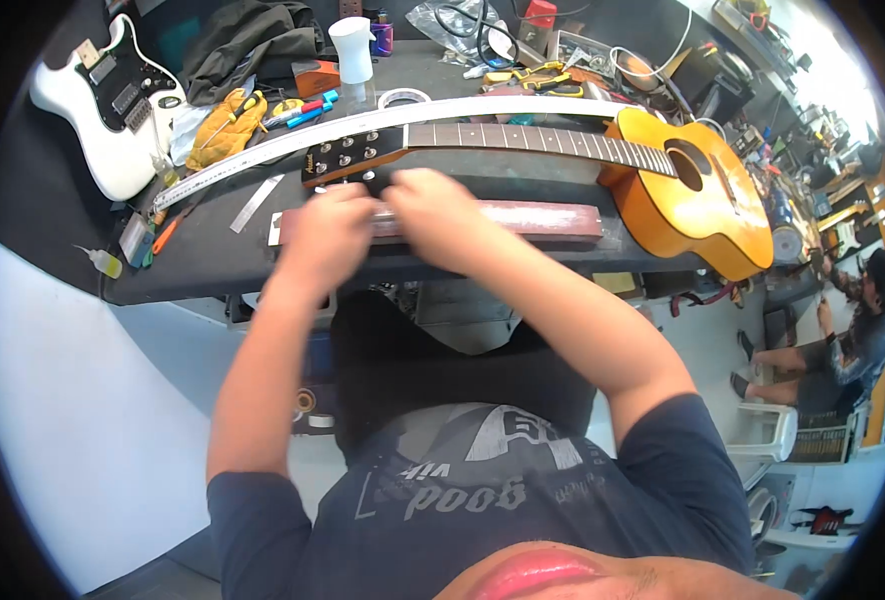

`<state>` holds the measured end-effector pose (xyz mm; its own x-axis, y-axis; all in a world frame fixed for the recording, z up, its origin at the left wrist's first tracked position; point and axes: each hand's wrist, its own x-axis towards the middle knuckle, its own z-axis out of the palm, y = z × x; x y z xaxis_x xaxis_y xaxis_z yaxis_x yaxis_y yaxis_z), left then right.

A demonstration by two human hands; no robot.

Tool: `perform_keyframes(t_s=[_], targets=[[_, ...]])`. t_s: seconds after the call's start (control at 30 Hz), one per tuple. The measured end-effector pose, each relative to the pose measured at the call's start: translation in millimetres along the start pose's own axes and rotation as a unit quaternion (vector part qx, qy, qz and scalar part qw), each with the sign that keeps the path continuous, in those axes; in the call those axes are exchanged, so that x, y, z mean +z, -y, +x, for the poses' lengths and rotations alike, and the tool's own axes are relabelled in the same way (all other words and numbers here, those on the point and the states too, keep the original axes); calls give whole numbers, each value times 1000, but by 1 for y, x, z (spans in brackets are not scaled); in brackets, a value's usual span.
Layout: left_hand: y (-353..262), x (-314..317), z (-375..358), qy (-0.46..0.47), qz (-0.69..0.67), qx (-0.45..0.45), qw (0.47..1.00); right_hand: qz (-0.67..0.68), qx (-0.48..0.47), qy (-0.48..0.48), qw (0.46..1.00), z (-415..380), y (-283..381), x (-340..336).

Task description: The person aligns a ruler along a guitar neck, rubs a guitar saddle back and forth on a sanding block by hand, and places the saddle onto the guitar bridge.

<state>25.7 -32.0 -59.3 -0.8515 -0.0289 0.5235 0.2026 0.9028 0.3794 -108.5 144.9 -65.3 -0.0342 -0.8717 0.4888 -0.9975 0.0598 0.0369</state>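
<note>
Nearest the cam: the person's dark T-shirt (483, 480) w/ grey print, both bare forearms reaching fwd to the bench edge. Left hand (328, 235) and right hand (433, 205) sit close together, nearly touching, both curled down onto the left end of a long reddish-brown sanding block (523, 218) lying flat along the front of the dark workbench (213, 250); fingers look closed on sth small there, but motion blur hides what, so can't tell exactly what's gripped. Just behind the hands lies an acoustic guitar (693, 190), on its back, orange body to the right, headstock (353, 155) just above the left hand. A long metal straightedge (293, 140) runs behind the neck. Far left: white electric guitar (103, 100), yellow work glove (225, 125); white cup (353, 48) at back. Another person (843, 340) sits at far right.
</note>
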Motion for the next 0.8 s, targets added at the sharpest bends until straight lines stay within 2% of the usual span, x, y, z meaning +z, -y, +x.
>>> perform_keyframes(t_s=[0.07, 0.1, 0.17, 0.23, 0.27, 0.3, 0.4, 0.47, 0.57, 0.67, 0.73, 0.77, 0.8], targets=[[32, -44, -26, 10, 20, -42, 999, 27, -9, -24, 999, 52, 29, 50], [46, -57, -33, 21, 32, -59, 998, 48, 0, -14, 999, 68, 41, 53], [45, -58, -35, 26, 37, -65, 997, 31, 2, -66, 997, 68, 46, 60], [33, -36, -24, 16, 17, -34, 999, 12, 9, -92, 996, 42, 30, 49], [19, -15, -15, -14, 15, 8, 1000, 17, 26, -92, 995, 21, 14, 37], [0, 5, 3, -2, -4, 23, 1000, 21, 44, -88, 995, -7, -1, 22], [-62, 79, 49, 4, -62, 79, 995, 7, 101, -54, 993, -96, -46, -33], [-98, 126, 80, -6, -91, 132, 987, -8, 186, -32, 982, -149, -65, -70], [-122, 166, 105, 7, -78, 161, 984, -6, 218, 4, 976, -183, -83, -96], [-106, 139, 85, -20, -90, 141, 986, 2, 173, -18, 985, -157, -78, -74], [-77, 89, 60, 21, -46, 88, 995, 31, 134, -5, 991, -108, -59, -45], [-57, 60, 46, 48, -28, 57, 997, 8, 77, -35, 996, -82, -50, -21], [-25, 42, 29, 48, -29, 35, 998, -2, 40, 1, 999, -49, -36, -3]])
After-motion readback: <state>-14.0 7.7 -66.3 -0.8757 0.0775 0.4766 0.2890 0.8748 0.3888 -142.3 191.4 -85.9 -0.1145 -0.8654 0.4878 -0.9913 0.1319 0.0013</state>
